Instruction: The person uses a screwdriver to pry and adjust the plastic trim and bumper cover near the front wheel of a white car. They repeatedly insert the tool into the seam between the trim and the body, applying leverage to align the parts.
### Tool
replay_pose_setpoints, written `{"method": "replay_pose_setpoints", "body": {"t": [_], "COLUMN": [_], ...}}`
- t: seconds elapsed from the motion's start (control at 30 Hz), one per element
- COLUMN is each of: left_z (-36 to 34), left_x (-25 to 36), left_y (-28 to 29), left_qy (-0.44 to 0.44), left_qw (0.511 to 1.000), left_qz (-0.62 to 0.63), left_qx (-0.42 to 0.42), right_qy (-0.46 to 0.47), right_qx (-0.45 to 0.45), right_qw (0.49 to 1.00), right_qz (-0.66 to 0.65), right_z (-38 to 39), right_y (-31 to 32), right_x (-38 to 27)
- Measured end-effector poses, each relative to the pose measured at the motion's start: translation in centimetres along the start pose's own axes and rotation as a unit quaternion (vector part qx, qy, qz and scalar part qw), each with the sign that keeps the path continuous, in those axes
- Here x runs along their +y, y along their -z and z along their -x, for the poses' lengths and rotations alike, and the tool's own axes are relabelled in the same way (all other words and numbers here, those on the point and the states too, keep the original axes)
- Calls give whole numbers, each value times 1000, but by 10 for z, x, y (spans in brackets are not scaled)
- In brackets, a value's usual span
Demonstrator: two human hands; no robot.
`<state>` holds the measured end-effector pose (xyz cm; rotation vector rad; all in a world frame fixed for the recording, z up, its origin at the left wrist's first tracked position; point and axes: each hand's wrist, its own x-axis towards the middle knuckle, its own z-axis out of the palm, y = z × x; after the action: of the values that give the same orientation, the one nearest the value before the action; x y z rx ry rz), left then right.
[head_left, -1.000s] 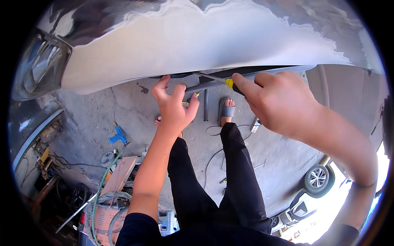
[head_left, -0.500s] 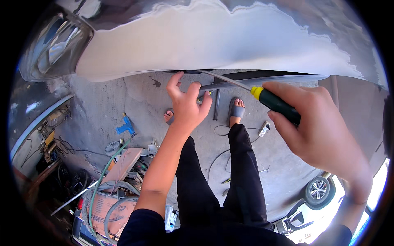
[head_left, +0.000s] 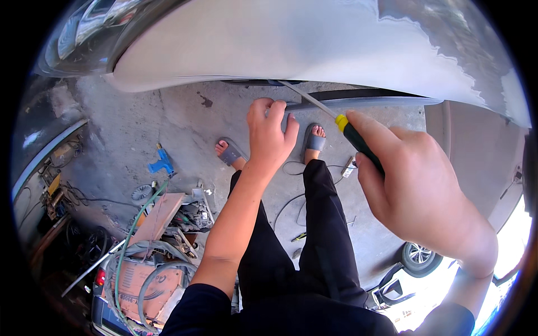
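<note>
My right hand (head_left: pixel 417 179) is wrapped around the dark green and yellow handle of a screwdriver (head_left: pixel 316 99). Its long metal shaft slants up to the left, and the tip meets the lower edge of a car body panel (head_left: pixel 246 47), pale and partly bare of its grey paint. Below that edge, my left hand (head_left: pixel 270 131) has its fingers curled around the left end of a long dark trim strip (head_left: pixel 358 101). The strip hangs apart from the panel on this side and runs right, under the panel. The fingertips of the left hand are partly hidden.
A blue air gun (head_left: pixel 161 161) lies on the concrete floor. To the lower left, a cardboard box (head_left: pixel 143 288) carries hoses and boards. A power strip (head_left: pixel 348 167) and cables lie near my feet. Behind me at right stands a white car (head_left: pixel 406 288).
My left hand has moved slightly right, and its fingers have closed in around the strip's end. The screwdriver handle has swung a little lower and left. My left foot has come further into view.
</note>
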<state>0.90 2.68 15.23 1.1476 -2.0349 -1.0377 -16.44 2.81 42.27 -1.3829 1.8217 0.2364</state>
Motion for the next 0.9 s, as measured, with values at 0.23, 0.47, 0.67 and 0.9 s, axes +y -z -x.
{"method": "replay_pose_setpoints", "body": {"t": [0.23, 0.47, 0.67, 0.9], "left_z": [-2, 1, 4, 3], "left_x": [5, 5, 5, 2], "left_y": [5, 4, -3, -4], "left_qy": [11, 31, 53, -5], "left_qw": [1000, 999, 998, 997], "left_qz": [6, 27, 23, -55], "left_qx": [-14, -20, 12, 45], "right_qy": [-53, -49, -33, 31], "right_qx": [21, 61, 100, 96], "right_qw": [998, 995, 992, 992], "right_qz": [-29, -68, -71, -71], "right_z": [5, 3, 9, -7], "right_y": [8, -3, -9, -5], "right_x": [-4, 2, 17, 31]}}
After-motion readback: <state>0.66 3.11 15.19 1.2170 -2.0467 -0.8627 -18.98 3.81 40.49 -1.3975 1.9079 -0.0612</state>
